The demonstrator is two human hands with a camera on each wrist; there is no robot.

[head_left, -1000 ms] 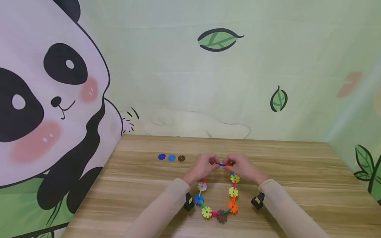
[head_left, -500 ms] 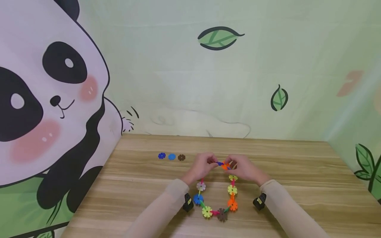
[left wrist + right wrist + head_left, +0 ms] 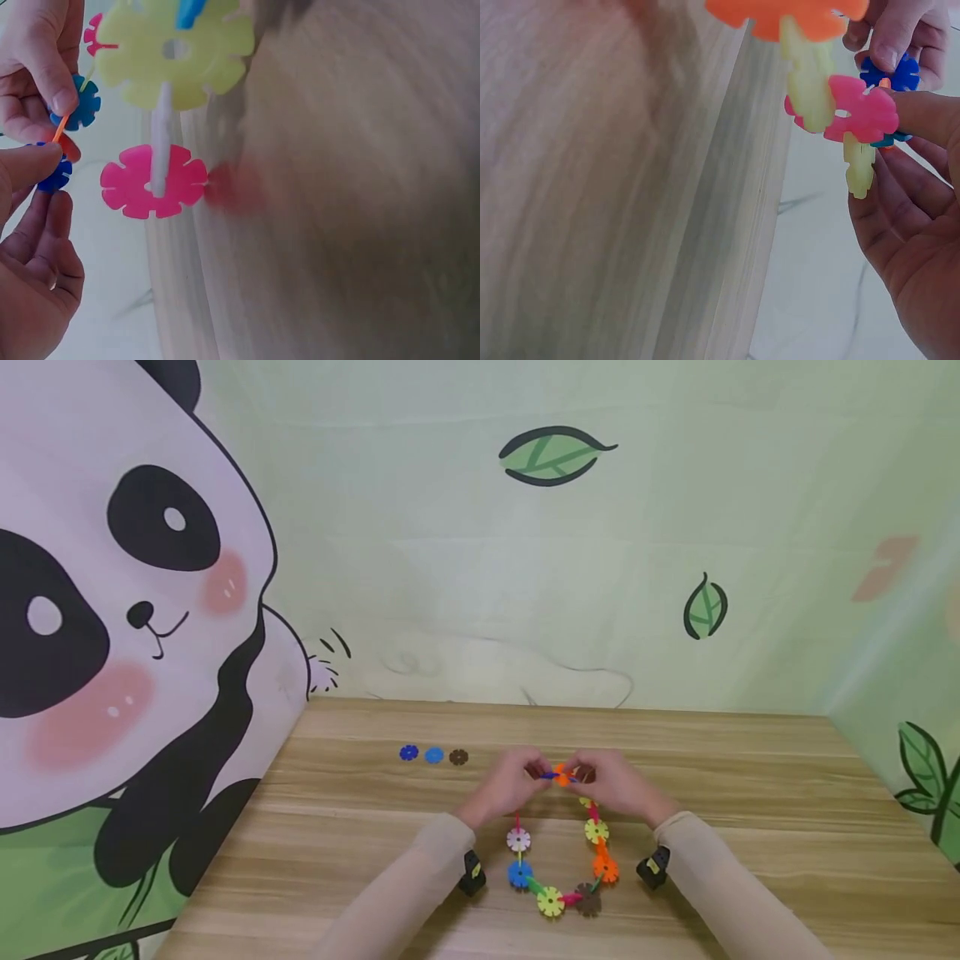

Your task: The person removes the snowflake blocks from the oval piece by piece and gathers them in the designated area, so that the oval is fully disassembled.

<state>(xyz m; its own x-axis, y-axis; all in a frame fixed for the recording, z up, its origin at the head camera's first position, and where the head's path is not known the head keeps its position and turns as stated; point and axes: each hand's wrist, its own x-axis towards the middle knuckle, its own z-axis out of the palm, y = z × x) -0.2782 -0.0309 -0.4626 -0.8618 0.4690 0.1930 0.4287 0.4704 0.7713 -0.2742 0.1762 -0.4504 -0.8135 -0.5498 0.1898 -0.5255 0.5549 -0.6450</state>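
The orange disc (image 3: pixel 562 780) sits between the blue disc (image 3: pixel 54 176), pinched left of it by the left hand (image 3: pixel 513 785), and the teal disc (image 3: pixel 88 105), pinched right of it by the right hand (image 3: pixel 611 782), so best press square and gently, sparing the chain (image 3: pixel 551 902) on its near side.

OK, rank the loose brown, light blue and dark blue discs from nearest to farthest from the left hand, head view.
1. Brown disc: right end of row, nearest the left hand.
2. Light blue disc: middle.
3. Dark blue disc: left end.
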